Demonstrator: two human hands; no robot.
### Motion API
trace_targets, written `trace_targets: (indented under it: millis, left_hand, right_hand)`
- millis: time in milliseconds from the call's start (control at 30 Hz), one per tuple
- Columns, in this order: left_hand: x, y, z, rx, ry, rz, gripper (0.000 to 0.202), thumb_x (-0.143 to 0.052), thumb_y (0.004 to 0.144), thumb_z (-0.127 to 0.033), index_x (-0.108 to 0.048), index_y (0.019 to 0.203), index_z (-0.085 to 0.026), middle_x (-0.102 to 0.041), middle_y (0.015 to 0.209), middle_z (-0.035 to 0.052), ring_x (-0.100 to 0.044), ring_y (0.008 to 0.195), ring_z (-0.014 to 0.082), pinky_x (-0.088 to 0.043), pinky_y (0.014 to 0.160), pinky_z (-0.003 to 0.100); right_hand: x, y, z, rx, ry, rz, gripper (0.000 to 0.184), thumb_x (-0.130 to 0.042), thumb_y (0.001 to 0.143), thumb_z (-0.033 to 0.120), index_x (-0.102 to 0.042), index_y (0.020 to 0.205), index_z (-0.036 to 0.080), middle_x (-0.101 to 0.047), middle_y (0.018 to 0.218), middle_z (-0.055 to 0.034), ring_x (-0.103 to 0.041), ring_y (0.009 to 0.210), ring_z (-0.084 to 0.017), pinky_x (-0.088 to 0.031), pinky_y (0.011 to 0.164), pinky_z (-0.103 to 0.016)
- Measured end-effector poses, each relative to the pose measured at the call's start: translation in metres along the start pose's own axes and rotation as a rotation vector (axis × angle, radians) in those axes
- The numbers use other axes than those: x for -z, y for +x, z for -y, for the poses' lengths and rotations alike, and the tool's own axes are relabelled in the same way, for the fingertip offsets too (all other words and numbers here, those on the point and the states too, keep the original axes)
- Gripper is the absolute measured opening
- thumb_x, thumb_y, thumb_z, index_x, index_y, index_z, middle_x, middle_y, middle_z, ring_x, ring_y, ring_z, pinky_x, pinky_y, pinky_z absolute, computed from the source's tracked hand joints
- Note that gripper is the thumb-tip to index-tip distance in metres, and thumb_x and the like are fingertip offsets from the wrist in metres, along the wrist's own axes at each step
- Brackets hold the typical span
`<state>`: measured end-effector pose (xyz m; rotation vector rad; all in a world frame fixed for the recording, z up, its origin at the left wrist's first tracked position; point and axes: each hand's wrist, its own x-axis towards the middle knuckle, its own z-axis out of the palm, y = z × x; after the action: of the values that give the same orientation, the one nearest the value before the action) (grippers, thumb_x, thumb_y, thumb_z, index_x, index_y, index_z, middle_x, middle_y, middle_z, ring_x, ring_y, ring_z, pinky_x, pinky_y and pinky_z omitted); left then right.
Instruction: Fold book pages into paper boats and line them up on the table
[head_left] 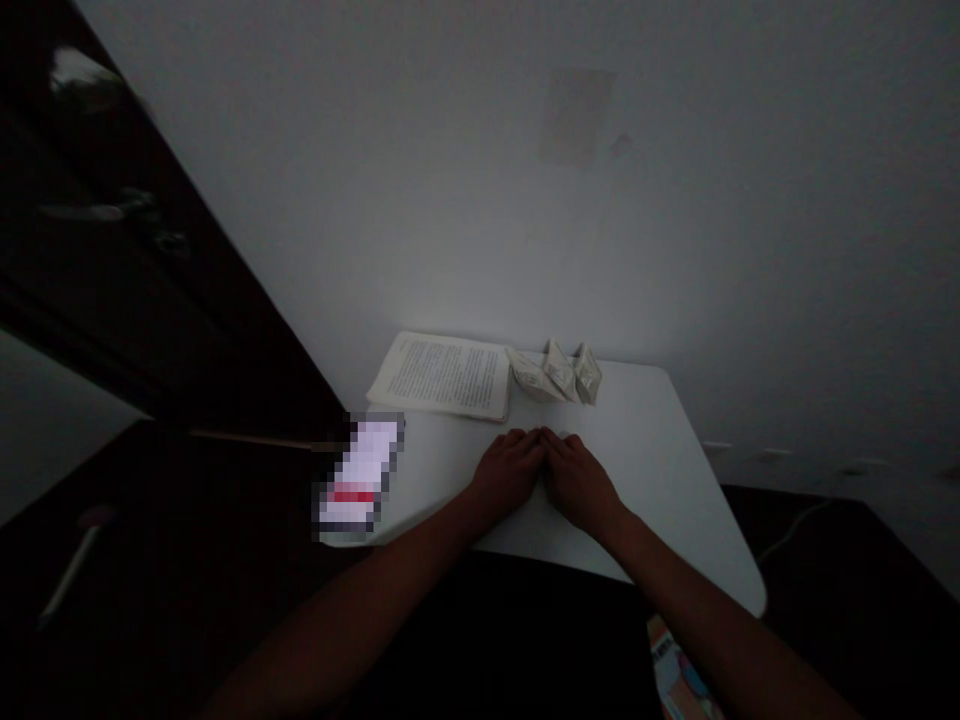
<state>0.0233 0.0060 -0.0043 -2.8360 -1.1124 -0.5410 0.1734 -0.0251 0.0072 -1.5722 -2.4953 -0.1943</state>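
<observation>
My left hand (pixel 510 468) and my right hand (pixel 579 480) meet over the middle of the white table (pixel 427 470), fingertips touching. Both have their fingers curled and pressed together. A tiny pale edge shows by the right fingers, but the hands cover whatever lies in or under them. Just beyond stand three folded paper boats (pixel 559 372), made of printed paper and set side by side. To their left lies a stack of printed pages (pixel 450 375), like an open book or loose sheets.
At the table's left edge rests a phone (pixel 362 470) with a lit, blurred screen. A pale wall (pixel 465 200) rises behind the table. On the left is a dark door with a metal handle (pixel 97 210). Something colourful and printed (pixel 682 670) sits below the table's front edge.
</observation>
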Motion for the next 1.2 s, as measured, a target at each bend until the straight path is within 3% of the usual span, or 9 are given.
trace_targets:
  millis: [267,533,667,933,1100,1200]
  left_hand:
    - [0.005,0.003,0.001,0.008,-0.008,0.073,0.036,-0.041,0.089,-0.02,-0.046,0.124,-0.018,-0.046,0.134,0.0088,-0.047,0.108,0.0251,-0.044,0.086,0.038]
    - [-0.002,0.002,0.002,0.003,0.015,0.08,0.025,-0.039,0.089,-0.02,-0.053,0.109,-0.015,-0.041,0.137,0.0132,-0.044,0.114,0.0269,-0.044,0.088,0.039]
    - [-0.004,0.001,0.002,-0.006,0.021,0.066,0.025,-0.039,0.089,-0.02,-0.053,0.109,-0.015,-0.041,0.137,0.0138,-0.044,0.114,0.0269,-0.043,0.089,0.04]
    - [-0.004,-0.001,0.003,-0.011,0.012,0.036,0.024,-0.04,0.089,-0.022,-0.054,0.109,-0.016,-0.043,0.136,0.0132,-0.045,0.114,0.0276,-0.044,0.09,0.042]
    - [-0.004,0.0,0.001,0.018,-0.013,-0.009,0.024,-0.041,0.09,-0.027,-0.054,0.107,-0.018,-0.045,0.134,0.0121,-0.046,0.112,0.0265,-0.045,0.088,0.042]
    - [-0.003,0.0,0.0,0.021,-0.032,-0.01,0.023,-0.044,0.088,-0.028,-0.055,0.106,-0.019,-0.046,0.133,0.0111,-0.046,0.111,0.0258,-0.044,0.088,0.042]
  right_hand:
    - [0.002,0.0,-0.006,0.009,-0.015,-0.002,0.031,-0.044,0.084,0.009,-0.061,0.11,0.007,-0.055,0.126,-0.0156,-0.053,0.101,-0.023,-0.039,0.092,-0.035]
    - [0.007,-0.031,-0.004,-0.016,-0.132,-0.032,0.029,-0.043,0.088,0.014,-0.063,0.108,0.007,-0.06,0.117,-0.0164,-0.054,0.097,-0.025,-0.04,0.09,-0.037]
    - [0.009,-0.05,-0.005,-0.081,-0.146,-0.052,0.031,-0.044,0.088,0.018,-0.061,0.112,0.007,-0.062,0.115,-0.0161,-0.055,0.098,-0.025,-0.042,0.09,-0.037]
    - [0.015,-0.073,-0.011,-0.073,-0.178,-0.053,0.029,-0.045,0.088,0.018,-0.064,0.107,0.007,-0.063,0.115,-0.0158,-0.059,0.098,-0.025,-0.044,0.089,-0.036]
    - [0.026,-0.074,-0.014,-0.105,-0.086,-0.031,0.027,-0.044,0.089,0.02,-0.067,0.101,0.011,-0.067,0.108,-0.0122,-0.06,0.094,-0.023,-0.045,0.086,-0.033]
    - [0.034,-0.069,-0.023,-0.201,0.063,0.012,0.027,-0.042,0.09,0.024,-0.069,0.09,0.017,-0.071,0.092,-0.0073,-0.063,0.083,-0.019,-0.047,0.078,-0.029]
